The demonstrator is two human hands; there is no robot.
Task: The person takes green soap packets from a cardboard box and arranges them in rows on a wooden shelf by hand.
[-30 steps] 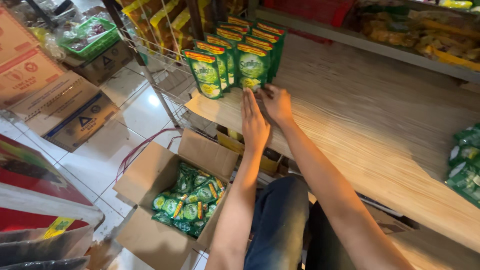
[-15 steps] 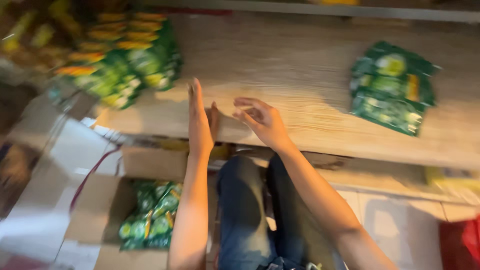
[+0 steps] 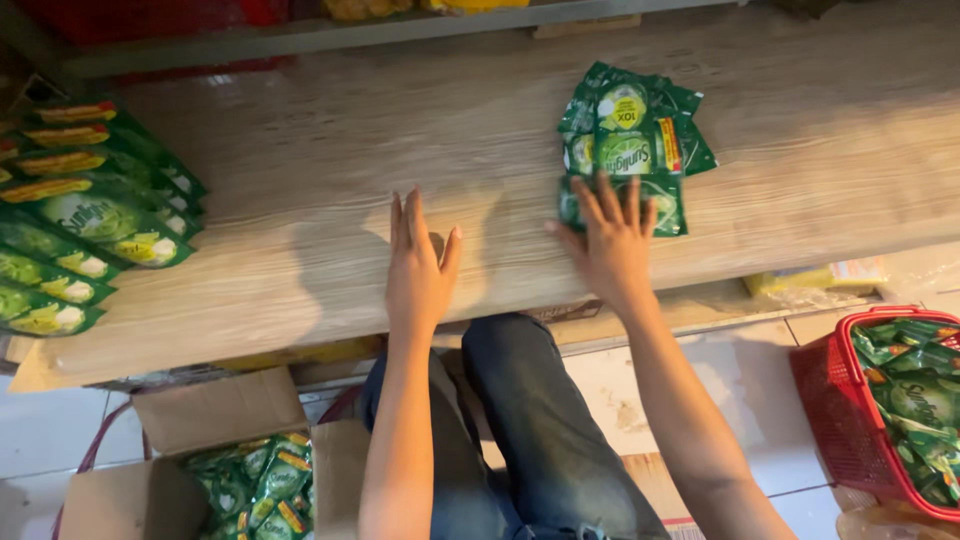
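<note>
on wooden shelf (image 3: 300, 250), green sachets (image 3: 625, 145) under right hand (image 3: 610, 245) fingers (image 3: 607, 200)

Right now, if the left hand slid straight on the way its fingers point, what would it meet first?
Nothing close: the left hand lies flat on the shelf, fingers pointing to its back. Bare wood runs ahead to the rear ledge; the sachet pile lies off to the right, under the right hand.

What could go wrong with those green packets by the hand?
The right hand has its fingers on a loose pile of green sachets lying flat on the wooden shelf. A quick pull might scatter them, and some could slip off the front edge toward the floor. The row of green pouches at the left end stands close to the shelf's edge, so a bump from the left hand might topple them into the open cardboard box below.
</note>
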